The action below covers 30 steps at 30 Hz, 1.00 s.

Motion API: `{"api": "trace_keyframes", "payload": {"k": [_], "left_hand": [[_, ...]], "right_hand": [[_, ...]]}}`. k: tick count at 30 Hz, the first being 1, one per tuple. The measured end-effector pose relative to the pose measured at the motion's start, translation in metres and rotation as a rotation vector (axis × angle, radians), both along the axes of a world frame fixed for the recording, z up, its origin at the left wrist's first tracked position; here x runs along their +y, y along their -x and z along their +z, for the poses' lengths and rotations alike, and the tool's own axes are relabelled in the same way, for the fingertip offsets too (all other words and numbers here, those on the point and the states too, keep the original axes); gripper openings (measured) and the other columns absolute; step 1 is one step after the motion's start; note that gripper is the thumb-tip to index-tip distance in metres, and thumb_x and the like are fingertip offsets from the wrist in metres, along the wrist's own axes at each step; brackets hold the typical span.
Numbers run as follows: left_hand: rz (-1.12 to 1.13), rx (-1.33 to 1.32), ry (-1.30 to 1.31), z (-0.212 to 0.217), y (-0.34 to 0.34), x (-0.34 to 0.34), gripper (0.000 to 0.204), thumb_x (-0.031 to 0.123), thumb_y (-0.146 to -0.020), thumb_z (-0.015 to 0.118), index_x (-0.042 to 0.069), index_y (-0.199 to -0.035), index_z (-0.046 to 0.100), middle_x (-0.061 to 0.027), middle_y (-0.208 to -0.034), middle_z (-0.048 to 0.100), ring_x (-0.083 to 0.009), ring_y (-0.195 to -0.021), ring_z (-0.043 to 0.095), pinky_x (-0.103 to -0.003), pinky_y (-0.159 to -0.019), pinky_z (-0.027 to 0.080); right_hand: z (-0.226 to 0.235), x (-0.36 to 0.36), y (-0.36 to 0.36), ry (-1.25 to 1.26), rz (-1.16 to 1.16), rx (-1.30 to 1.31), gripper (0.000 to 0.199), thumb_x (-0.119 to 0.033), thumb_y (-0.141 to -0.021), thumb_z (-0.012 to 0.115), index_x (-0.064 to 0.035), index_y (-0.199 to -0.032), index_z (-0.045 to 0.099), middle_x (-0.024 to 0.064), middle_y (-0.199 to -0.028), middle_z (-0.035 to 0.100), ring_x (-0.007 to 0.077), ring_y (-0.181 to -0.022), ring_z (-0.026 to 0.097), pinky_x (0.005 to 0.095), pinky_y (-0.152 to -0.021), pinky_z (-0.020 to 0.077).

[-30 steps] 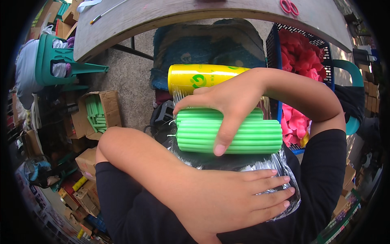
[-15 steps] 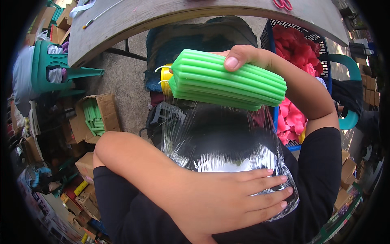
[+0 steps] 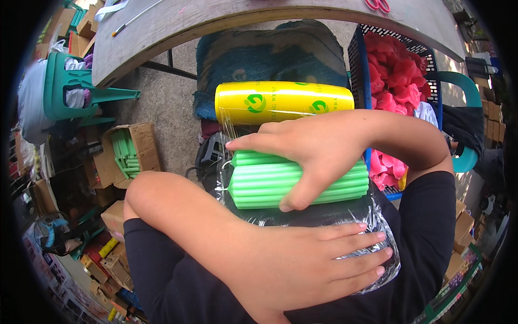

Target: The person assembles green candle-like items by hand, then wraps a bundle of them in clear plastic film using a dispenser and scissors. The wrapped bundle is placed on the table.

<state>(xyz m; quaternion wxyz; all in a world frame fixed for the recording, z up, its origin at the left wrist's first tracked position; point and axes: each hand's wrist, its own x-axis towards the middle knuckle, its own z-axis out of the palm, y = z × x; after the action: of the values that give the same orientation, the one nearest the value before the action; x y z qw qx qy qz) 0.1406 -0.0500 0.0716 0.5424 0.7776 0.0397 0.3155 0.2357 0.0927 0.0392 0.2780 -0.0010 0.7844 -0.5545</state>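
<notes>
A bundle of light green candles (image 3: 291, 181), white wicks showing at its left end, lies on a sheet of clear cling film (image 3: 389, 262) over my lap. Across the bundle's top my right hand (image 3: 315, 143) is wrapped, thumb on the near side and fingers on the far side. My left hand (image 3: 318, 259) lies flat with fingers spread, pressing the film's near end against my dark clothing. Just beyond the candles is the yellow cling film roll (image 3: 283, 101), lying crosswise, the film running from it toward me beneath the bundle.
Ahead stands a grey table (image 3: 226, 19) with a paintbrush (image 3: 132, 22) and red-handled scissors (image 3: 379, 5). A blue basket (image 3: 368, 102) of red and pink petal-like pieces (image 3: 396, 81) sits at right. To the left are a teal stool (image 3: 56, 92) and a cardboard box (image 3: 145, 146) of green candles.
My right hand has brought the candle bundle down and toward me onto the film, turning over so its back shows. The yellow roll is now uncovered. My left hand has stayed in place.
</notes>
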Motion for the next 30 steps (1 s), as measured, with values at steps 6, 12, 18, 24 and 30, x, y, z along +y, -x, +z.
{"api": "trace_keyframes", "payload": {"k": [6,12,18,24,30], "left_hand": [[0.245,0.239,-0.235,0.025,0.026,0.009,0.090,0.057,-0.072,0.065,-0.004,-0.135,0.048,-0.0257,-0.145,0.040,-0.0451,-0.134,0.039,-0.052,-0.109,0.032],[0.385,0.655,-0.172,0.051,0.084,0.001,0.034,0.033,-0.087,0.067,0.005,-0.105,0.072,-0.0088,-0.098,0.067,-0.0207,-0.079,0.066,-0.030,-0.063,0.053],[0.408,0.526,-0.328,0.041,0.088,-0.001,0.023,0.013,-0.074,0.071,0.005,-0.096,0.072,-0.0028,-0.080,0.068,-0.0134,-0.067,0.066,-0.027,-0.060,0.054],[0.722,0.375,0.162,0.025,0.073,0.012,0.010,0.003,-0.077,0.060,0.002,-0.087,0.065,-0.0057,-0.067,0.060,-0.0161,-0.056,0.058,-0.028,-0.055,0.046],[0.672,0.487,0.128,0.015,0.077,0.013,0.052,0.014,-0.064,0.090,0.005,-0.107,0.062,-0.0049,-0.080,0.059,-0.0182,-0.065,0.055,-0.029,-0.057,0.044]], "right_hand": [[-0.016,-0.014,-0.005,0.025,-0.025,0.041,0.104,-0.052,-0.076,0.066,-0.0007,-0.154,0.020,0.0307,-0.134,0.045,0.0438,-0.123,0.050,0.0427,-0.104,0.0405],[-0.023,-0.014,-0.012,0.050,-0.075,0.082,0.103,-0.054,-0.078,0.065,0.0004,-0.153,0.019,0.0316,-0.135,0.045,0.0449,-0.123,0.050,0.0436,-0.105,0.0396],[-0.026,-0.015,-0.008,0.073,-0.054,0.080,0.106,-0.049,-0.077,0.072,0.0017,-0.153,0.018,0.0300,-0.134,0.045,0.0413,-0.126,0.047,0.0418,-0.107,0.0367],[-0.033,-0.015,-0.009,0.187,-0.106,0.087,0.099,-0.045,-0.081,0.072,0.0025,-0.152,0.021,0.0307,-0.136,0.046,0.0410,-0.129,0.045,0.0425,-0.109,0.0345],[-0.040,-0.015,-0.011,0.276,-0.125,0.111,0.098,-0.051,-0.080,0.068,0.0030,-0.150,0.025,0.0324,-0.137,0.047,0.0424,-0.130,0.046,0.0425,-0.108,0.0362]]}}
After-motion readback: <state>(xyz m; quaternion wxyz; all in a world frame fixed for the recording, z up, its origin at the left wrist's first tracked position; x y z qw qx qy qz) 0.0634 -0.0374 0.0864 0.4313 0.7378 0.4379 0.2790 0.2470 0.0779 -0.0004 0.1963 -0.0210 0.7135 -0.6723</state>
